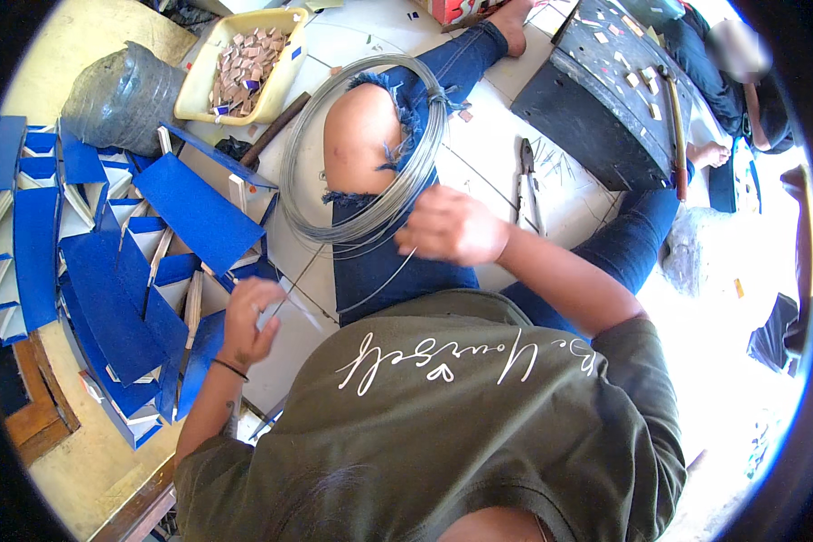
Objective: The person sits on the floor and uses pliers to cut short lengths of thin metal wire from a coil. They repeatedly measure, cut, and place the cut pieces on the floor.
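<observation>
A coil of thin grey wire (303, 210) rests as a wide loop around my bent left knee, over torn blue jeans. My right hand (452, 226) is at the coil's near right side, its fingers closed on a wire strand, slightly blurred. From there a loose wire end (381, 291) curves down across my thigh. To the left, my left hand (251, 316) hovers beside blue boards, its thumb and fingers apart and smeared by motion; no held thing shows clearly. Pliers (527, 190) with pale handles lie on the tiles right of my right hand.
Stacked blue panels with pale edges (108, 262) fill the left side. Behind them sit a plastic-wrapped bundle (122, 99) and a cream basin (190, 101) of small brown pieces. At the right, a black board (574, 117) bears a hammer (677, 135); another person sits beyond.
</observation>
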Motion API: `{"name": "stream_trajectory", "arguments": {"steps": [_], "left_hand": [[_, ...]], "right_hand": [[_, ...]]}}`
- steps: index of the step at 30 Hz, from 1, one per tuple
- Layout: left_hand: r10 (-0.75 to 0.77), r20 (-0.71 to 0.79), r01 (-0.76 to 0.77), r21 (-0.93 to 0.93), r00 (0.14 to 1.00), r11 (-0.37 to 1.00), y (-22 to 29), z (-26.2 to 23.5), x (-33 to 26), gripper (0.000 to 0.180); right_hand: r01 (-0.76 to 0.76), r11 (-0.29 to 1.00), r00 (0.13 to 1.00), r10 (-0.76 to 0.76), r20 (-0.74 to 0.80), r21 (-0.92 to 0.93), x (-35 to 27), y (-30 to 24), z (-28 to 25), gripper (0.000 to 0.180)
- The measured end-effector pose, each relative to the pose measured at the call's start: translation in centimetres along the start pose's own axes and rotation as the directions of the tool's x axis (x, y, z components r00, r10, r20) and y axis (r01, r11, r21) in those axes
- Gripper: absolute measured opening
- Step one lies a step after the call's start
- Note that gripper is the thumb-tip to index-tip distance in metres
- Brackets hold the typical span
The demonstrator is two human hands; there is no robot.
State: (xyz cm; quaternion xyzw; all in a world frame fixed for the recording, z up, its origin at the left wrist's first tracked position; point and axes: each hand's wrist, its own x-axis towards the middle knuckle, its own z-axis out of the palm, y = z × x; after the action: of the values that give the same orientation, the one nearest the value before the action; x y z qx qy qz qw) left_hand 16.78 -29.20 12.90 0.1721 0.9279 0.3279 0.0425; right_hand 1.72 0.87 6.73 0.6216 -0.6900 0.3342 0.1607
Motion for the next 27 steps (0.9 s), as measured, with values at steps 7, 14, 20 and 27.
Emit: {"name": "stream_trajectory", "arguments": {"steps": [7, 14, 20, 27], "left_hand": [[-0.257, 0.385, 0.455, -0.618, 0.886, 0.641, 4.2, 5.8, 13.9, 0.032], [-0.229, 0.441, 0.489, -0.676, 0.868, 0.551, 6.1, 8.6, 14.0, 0.027], [-0.109, 0.686, 0.642, -0.597, 0.719, 0.482, 5.2, 5.9, 5.4, 0.021], [0.066, 0.850, 0.637, -0.441, 0.523, 0.633, 3.0, 0.1, 0.8, 0.024]], "right_hand": [[0.024, 0.965, 0.963, -0.093, 0.253, 0.261, 3.6, -7.0, 2.9, 0.022], [-0.291, 0.947, 0.949, 0.304, -0.084, 0.138, -1.2, -5.6, -3.1, 0.026], [-0.478, -0.343, 0.149, 0.876, 0.459, 0.809, -3.0, -1.6, -1.9, 0.046], [-0.419, -0.402, 0.377, 0.738, 0.559, 0.814, -0.7, -0.9, 0.4, 0.027]]}}
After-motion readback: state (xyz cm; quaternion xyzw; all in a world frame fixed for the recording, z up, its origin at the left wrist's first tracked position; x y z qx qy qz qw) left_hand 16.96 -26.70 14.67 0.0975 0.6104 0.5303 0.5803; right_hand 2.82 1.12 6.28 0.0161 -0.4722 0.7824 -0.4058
